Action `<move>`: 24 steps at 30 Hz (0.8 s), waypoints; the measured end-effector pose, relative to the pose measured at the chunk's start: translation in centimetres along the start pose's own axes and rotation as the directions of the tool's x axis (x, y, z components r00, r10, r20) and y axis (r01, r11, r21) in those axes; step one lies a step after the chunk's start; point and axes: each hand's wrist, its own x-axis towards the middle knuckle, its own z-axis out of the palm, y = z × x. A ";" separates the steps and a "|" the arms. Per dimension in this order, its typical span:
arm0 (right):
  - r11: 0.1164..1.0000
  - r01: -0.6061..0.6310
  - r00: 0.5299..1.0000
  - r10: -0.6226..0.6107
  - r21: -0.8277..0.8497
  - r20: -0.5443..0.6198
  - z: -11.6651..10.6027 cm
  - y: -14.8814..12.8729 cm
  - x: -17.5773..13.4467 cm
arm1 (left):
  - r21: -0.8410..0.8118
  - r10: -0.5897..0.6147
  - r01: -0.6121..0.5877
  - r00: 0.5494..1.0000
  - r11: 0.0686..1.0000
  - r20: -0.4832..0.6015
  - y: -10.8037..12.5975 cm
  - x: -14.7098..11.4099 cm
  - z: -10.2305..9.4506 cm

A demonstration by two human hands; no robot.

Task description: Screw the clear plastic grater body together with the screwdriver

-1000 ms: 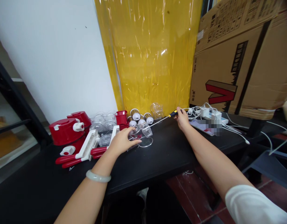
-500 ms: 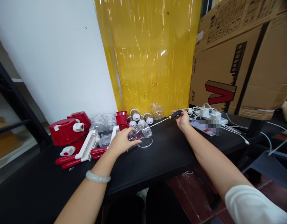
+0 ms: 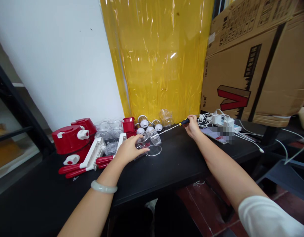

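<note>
Two hands are working around one screwdriver: the right hand is clamping its fingertips on the handle's end. From those fingers the long axis is running leftward and slanting toward the person, the shaft pointing into a clear plastic part. The left hand is gripping that part, thumb and fingers spreading around it. Compared with half a second ago, the right fingers are closing over the handle instead of extending behind it.
</note>
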 end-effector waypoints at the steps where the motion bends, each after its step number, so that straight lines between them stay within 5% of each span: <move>1: 1.000 -0.012 1.000 0.012 0.006 -0.012 0.1 0.0 0.0 | 0.000 0.002 -0.002 1.000 1.000 0.002 0.0 0.0 0.0; 5: 0.996 -0.066 0.996 0.069 0.054 -0.052 0.3 0.2 0.1 | 0.005 -0.001 0.001 1.000 1.000 0.005 0.1 0.0 0.0; 16: 0.989 -0.085 0.990 0.070 0.122 0.126 -0.6 -0.3 0.0 | 0.014 -0.022 0.022 1.000 1.000 0.003 0.1 0.0 0.0; 24: 0.986 -0.089 0.995 0.082 0.141 0.055 -0.3 -0.3 -0.3 | 0.019 -0.022 0.022 1.000 1.000 -0.012 0.2 -0.1 0.0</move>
